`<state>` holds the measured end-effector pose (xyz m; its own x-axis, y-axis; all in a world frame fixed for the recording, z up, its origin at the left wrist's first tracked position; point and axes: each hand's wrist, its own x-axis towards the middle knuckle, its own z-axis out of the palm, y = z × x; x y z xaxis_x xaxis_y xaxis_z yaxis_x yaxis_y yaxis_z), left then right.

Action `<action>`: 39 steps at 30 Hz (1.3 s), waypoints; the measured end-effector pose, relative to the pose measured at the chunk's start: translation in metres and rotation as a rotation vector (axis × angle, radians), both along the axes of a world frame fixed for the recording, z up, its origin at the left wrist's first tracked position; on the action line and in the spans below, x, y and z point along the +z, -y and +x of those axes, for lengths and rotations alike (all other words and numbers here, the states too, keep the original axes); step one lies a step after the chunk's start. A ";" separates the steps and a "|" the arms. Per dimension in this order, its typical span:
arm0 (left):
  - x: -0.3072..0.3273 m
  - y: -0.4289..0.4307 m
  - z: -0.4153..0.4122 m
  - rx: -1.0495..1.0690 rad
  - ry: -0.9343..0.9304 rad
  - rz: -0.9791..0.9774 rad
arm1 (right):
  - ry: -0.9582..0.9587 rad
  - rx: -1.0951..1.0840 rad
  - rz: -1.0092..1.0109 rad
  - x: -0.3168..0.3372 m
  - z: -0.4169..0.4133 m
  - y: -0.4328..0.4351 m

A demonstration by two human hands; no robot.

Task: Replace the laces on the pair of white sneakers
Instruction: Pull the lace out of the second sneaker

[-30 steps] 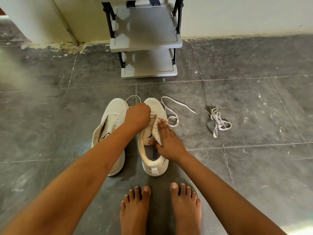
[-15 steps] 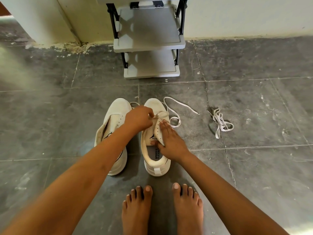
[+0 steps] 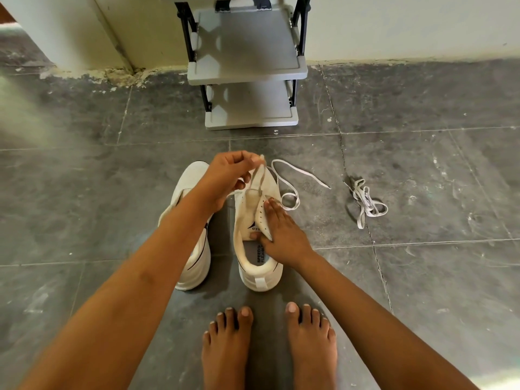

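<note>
Standing over the job, I see my bare feet (image 3: 267, 350) on the grey tiled floor (image 3: 422, 277) with both shoes just ahead of my toes, heels toward me and toes pointing away. The left sneaker (image 3: 194, 178) lies under my left forearm, so I cannot tell whether it has a lace.

My right hand (image 3: 284, 237) steadies the right sneaker (image 3: 260, 273). Its fingers lie flat along the row of eyelets and the thumb is tucked in at the collar, pinching that flap.

Farther out, above the toe, my left hand (image 3: 228, 178) is lifted clear of the shoe. Its fingertips are closed narrowly on the lace (image 3: 292, 171). From there a strand drops back and down to the eyelets nearest the toe, and the free end loops off to the right across the tile.

What matters next, I think, is that line. The shoe's long axis runs straight away from me, and the lace rises from its far end to my left fingers, so a pull should go up and forward while my right hand keeps the shoe planted.

Well to the right lies a bundle of laces (image 3: 367, 204), apart from both shoes. Beyond everything, a grey shoe rack (image 3: 247, 71) stands against the wall (image 3: 394, 23).
</note>
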<state>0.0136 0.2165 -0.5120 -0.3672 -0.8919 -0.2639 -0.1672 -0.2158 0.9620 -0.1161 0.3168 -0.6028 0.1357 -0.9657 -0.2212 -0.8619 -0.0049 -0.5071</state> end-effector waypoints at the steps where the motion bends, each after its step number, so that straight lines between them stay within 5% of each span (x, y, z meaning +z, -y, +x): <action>1: -0.005 0.001 -0.002 -0.021 0.183 -0.068 | -0.001 0.002 -0.002 0.000 0.000 0.001; 3: -0.018 0.005 -0.001 -0.203 0.663 -0.268 | -0.005 0.007 -0.003 0.000 0.001 0.001; 5: -0.028 0.006 -0.002 -0.357 0.940 -0.368 | -0.002 0.004 -0.006 -0.001 0.001 0.000; 14: -0.040 0.001 -0.023 -0.364 1.309 -0.571 | -0.003 -0.005 -0.008 -0.001 0.001 0.000; 17: -0.030 0.001 -0.023 -0.408 1.217 -0.526 | 0.001 -0.011 0.005 0.000 0.002 0.001; 21: 0.006 0.001 -0.015 -0.252 0.286 -0.079 | -0.019 -0.018 -0.002 -0.002 0.002 0.002; 23: 0.015 0.004 -0.009 -0.137 0.075 -0.011 | -0.019 -0.020 -0.002 -0.002 0.002 0.001; 25: 0.013 0.008 -0.009 -0.093 0.150 -0.046 | -0.013 -0.021 0.001 -0.001 0.002 0.001; 28: -0.008 0.013 -0.008 -0.311 0.774 -0.309 | -0.006 -0.018 0.017 0.000 0.002 0.001; 30: -0.027 0.010 -0.007 -0.422 1.014 -0.379 | -0.008 -0.005 0.019 -0.001 0.002 0.001; 37: -0.039 0.000 -0.021 -0.355 1.234 -0.505 | -0.017 0.000 0.013 0.002 0.001 0.000; 39: -0.030 0.003 -0.019 -0.387 1.045 -0.434 | -0.030 0.007 0.021 0.003 0.002 0.001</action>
<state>-0.0053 0.2137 -0.5424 -0.4176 -0.8582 -0.2985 -0.8944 0.3303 0.3016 -0.1141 0.3161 -0.5998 0.1359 -0.9599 -0.2452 -0.8764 -0.0011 -0.4815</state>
